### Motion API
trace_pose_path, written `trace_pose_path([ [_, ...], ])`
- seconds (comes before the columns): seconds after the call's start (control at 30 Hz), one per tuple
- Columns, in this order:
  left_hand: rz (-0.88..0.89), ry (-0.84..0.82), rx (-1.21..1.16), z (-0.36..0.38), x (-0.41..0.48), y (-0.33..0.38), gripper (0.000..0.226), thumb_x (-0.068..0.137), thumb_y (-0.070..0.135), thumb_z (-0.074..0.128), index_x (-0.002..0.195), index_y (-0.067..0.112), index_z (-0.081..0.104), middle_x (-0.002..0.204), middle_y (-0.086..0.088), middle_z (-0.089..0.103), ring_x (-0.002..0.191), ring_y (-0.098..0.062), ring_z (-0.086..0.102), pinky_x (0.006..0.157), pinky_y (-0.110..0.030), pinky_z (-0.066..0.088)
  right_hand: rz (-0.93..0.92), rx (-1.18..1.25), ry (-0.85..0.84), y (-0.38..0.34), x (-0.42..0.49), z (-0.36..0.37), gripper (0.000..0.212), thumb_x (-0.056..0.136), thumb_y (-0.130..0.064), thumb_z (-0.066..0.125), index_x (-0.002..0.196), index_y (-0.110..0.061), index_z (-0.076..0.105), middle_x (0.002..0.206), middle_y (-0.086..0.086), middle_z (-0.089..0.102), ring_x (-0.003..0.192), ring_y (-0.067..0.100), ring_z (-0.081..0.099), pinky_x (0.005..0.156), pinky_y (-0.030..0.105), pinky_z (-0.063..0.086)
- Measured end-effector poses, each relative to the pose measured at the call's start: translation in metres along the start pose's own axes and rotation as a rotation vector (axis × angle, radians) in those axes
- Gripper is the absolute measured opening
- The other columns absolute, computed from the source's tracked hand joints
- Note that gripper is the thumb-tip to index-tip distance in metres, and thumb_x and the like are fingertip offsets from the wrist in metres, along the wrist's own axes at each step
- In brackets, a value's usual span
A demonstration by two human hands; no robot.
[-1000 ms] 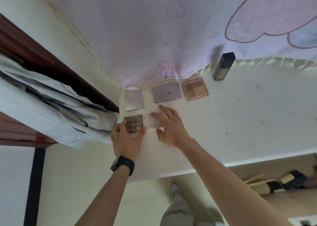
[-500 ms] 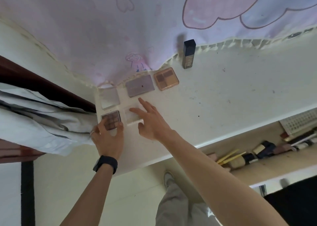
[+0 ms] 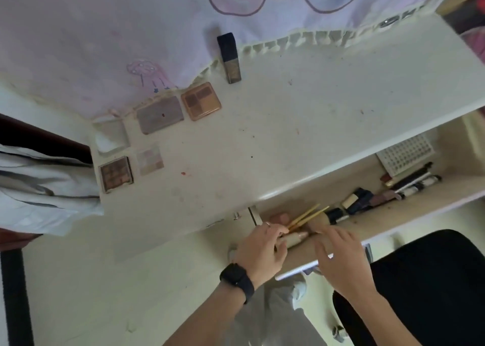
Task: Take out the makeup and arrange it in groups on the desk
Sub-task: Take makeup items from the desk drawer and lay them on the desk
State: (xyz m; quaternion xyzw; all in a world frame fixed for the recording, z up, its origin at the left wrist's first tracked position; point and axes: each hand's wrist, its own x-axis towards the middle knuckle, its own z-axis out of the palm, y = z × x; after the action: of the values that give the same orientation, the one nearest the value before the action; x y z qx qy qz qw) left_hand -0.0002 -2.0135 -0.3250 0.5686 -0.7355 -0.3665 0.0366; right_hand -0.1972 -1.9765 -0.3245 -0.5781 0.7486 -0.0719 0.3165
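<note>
— Which way do the yellow sticks point(image 3: 307, 215) point?

— Their long axis runs from near left to far right. They lie side by side in the open drawer point(image 3: 372, 215) under the counter point(image 3: 288, 125), with their near ends at the left hand point(image 3: 261, 246).

— Does that hand hold them?

— Its fingers curl at those ends and over a pale tube point(image 3: 295, 237) just beside them, but I cannot tell whether it truly grips. The right hand point(image 3: 341, 263) hovers over the drawer's near edge, fingers loosely spread, holding nothing I can see.

— And the rest of the makeup?

— Dark tubes point(image 3: 412, 176) lie farther right in the drawer, on the same slant. At the counter's far left sit five flat cases: brown palette point(image 3: 116, 173), pale palette point(image 3: 150, 160), white compact point(image 3: 111, 138), mauve palette point(image 3: 160, 114) and orange palette point(image 3: 200, 101). Right of them is a foundation bottle point(image 3: 230, 59), its long axis near to far, dark cap at the far end.

— What differs from half a second ago?

— Then the left hand was at the brown palette and the right touched the pale one. Now both are off the counter, at the drawer. The cases lie as they did.
</note>
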Motion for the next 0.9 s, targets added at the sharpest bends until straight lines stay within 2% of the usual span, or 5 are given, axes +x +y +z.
trace_pose_path([
  [0.17, -0.074, -0.289, 0.280, 0.045, 0.047, 0.015, 0.041, 0.097, 0.019, 0.053, 0.138, 0.017, 0.046, 0.139, -0.006, 0.043, 0.125, -0.028, 0.046, 0.087, -0.042, 0.052, 0.073, -0.252, -0.157, 0.041, 0.040, -0.012, 0.041, 0.098, -0.025, 0.052, 0.138, -0.019, 0.056, 0.140, 0.001, 0.057, 0.132, 0.026, 0.044, 0.110, 0.036, 0.037],
  [0.4, -0.094, -0.384, 0.428, 0.079, 0.073, 0.026, 0.035, 0.099, 0.011, 0.046, 0.133, 0.013, 0.046, 0.129, -0.015, 0.050, 0.121, -0.037, 0.050, 0.081, -0.047, 0.051, 0.080, -0.379, -0.348, 0.055, 0.099, -0.010, 0.051, 0.092, -0.031, 0.058, 0.140, -0.022, 0.045, 0.148, 0.004, 0.045, 0.137, 0.033, 0.033, 0.104, 0.046, 0.042],
  [0.53, -0.139, -0.376, 0.293, 0.073, 0.073, 0.018, 0.038, 0.092, 0.017, 0.056, 0.129, 0.016, 0.051, 0.129, -0.012, 0.048, 0.113, -0.037, 0.056, 0.085, -0.044, 0.053, 0.035, -0.493, -0.413, 0.062, 0.112, -0.001, 0.055, 0.090, -0.047, 0.062, 0.138, -0.024, 0.049, 0.148, 0.008, 0.044, 0.140, 0.034, 0.029, 0.109, 0.046, 0.033],
  [0.73, -0.190, -0.228, 0.039, 0.051, 0.062, 0.009, 0.052, 0.088, 0.035, 0.067, 0.136, 0.024, 0.049, 0.122, -0.002, 0.058, 0.108, -0.022, 0.060, 0.082, -0.024, 0.042, -0.036, -0.511, -0.492, 0.068, 0.118, 0.003, 0.056, 0.086, -0.056, 0.065, 0.131, -0.025, 0.056, 0.147, 0.010, 0.043, 0.140, 0.036, 0.028, 0.111, 0.048, 0.031],
  [0.9, -0.263, -0.206, -0.233, 0.023, 0.059, 0.020, 0.051, 0.084, 0.024, 0.069, 0.133, 0.022, 0.058, 0.119, 0.001, 0.063, 0.108, -0.018, 0.061, 0.095, -0.032, 0.050, -0.108, -0.433, -0.457, 0.063, 0.109, 0.006, 0.053, 0.078, -0.059, 0.068, 0.116, -0.027, 0.047, 0.119, 0.000, 0.066, 0.133, 0.030, 0.039, 0.108, 0.048, 0.027],
])
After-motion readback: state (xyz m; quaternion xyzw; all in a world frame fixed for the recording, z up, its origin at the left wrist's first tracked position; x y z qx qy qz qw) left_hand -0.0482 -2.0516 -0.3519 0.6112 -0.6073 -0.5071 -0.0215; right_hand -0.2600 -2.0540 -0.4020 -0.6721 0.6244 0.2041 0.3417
